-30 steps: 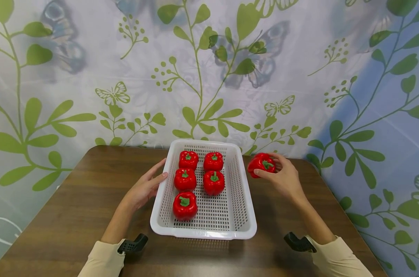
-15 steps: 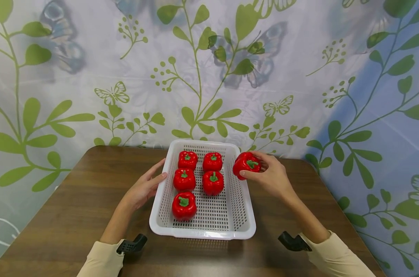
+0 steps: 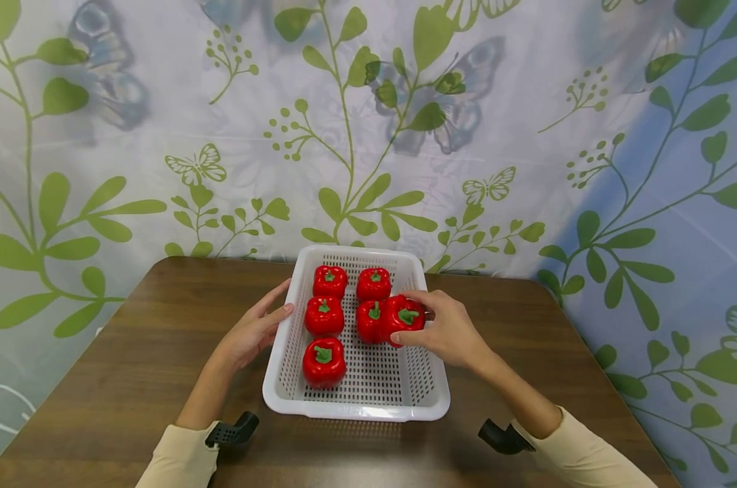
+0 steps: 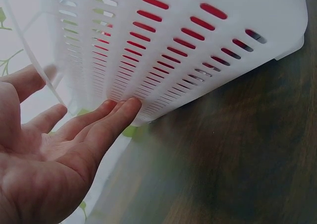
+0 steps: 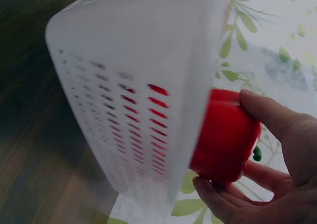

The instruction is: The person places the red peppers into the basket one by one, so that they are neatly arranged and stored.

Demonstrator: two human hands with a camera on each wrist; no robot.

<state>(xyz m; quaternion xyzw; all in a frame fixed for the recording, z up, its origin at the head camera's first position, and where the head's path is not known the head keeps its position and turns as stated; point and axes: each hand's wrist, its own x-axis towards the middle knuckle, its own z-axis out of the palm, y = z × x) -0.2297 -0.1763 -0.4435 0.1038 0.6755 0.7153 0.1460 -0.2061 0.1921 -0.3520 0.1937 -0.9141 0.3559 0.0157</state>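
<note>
A red bell pepper with a green stem point(image 3: 405, 316) is gripped between the thumb and fingers of my right hand point(image 3: 450, 330), over the right side of a white slotted basket point(image 3: 356, 411). In the right wrist view the held pepper point(image 5: 225, 137) shows above the basket's rim. My left hand point(image 3: 254, 333) rests against the basket's left side; in the left wrist view its fingers point(image 4: 106, 127) lie nearly straight along the slotted wall point(image 4: 237, 16). Inside the basket, three peppers stand in a left column, the nearest pepper point(image 3: 324, 363) at front. Two more form a second column, the nearer one point(image 3: 368, 322) partly hidden.
The basket stands on a dark brown wooden table point(image 3: 149, 352). Behind the table hangs a cloth backdrop point(image 3: 234, 135) printed with green leaves and butterflies. Bare slotted floor point(image 3: 368, 379) shows at the basket's front right.
My right hand has carried its pepper leftward from outside the basket, across the right rim and over the inside. The left hand has stayed at the basket's left side.
</note>
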